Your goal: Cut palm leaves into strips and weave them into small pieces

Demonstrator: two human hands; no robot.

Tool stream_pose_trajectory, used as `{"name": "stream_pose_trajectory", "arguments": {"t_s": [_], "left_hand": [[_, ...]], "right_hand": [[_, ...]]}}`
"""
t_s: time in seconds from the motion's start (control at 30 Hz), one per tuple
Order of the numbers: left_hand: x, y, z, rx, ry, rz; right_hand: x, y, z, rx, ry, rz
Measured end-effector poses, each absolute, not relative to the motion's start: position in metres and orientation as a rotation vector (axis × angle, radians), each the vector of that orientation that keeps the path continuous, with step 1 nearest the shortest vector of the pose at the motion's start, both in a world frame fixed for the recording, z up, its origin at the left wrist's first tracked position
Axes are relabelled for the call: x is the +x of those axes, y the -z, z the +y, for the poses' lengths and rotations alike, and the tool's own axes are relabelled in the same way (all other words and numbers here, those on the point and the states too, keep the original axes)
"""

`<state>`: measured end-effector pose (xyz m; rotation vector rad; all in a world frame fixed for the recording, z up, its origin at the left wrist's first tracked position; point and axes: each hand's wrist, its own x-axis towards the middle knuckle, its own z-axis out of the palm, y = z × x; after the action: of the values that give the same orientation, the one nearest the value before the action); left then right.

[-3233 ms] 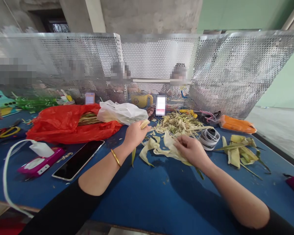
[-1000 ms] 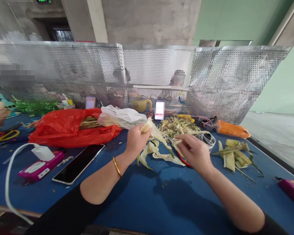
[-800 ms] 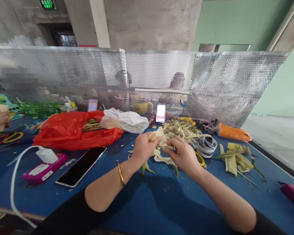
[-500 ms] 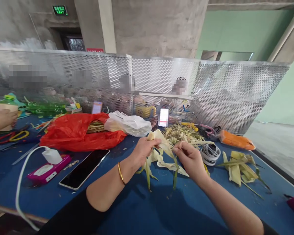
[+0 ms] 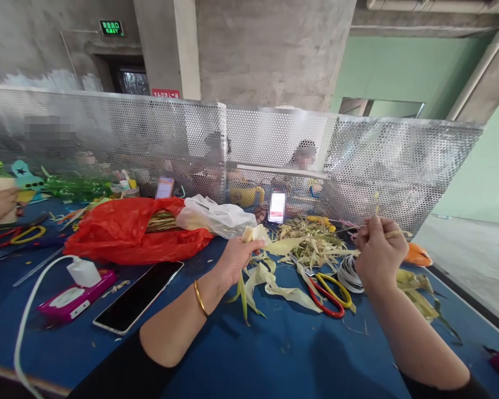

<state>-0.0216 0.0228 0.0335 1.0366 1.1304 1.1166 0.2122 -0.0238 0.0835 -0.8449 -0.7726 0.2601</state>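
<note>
Pulling a leaf strip taut over the blue table

The left hand (image 5: 237, 259) pinches the folded end of the pale leaf strip (image 5: 283, 245) just left of the scissors (image 5: 327, 288); the right hand (image 5: 379, 252), raised above and right of them, is clenched on its thin far end. Best keep the pull even so it doesn't tear.
</note>
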Motion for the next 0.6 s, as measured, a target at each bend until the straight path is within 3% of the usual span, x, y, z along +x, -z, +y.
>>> {"name": "stream_pose_trajectory", "arguments": {"t_s": [0.47, 0.6], "left_hand": [[-0.035, -0.032, 0.04, 0.968, -1.183, 1.194], [-0.037, -0.037, 0.033, 1.094, -1.022, 1.12]], "right_hand": [[0.255, -0.131, -0.027, -0.718, 0.068, -0.545], [0.256, -0.129, -0.02, -0.907, 0.089, -0.641]]}}
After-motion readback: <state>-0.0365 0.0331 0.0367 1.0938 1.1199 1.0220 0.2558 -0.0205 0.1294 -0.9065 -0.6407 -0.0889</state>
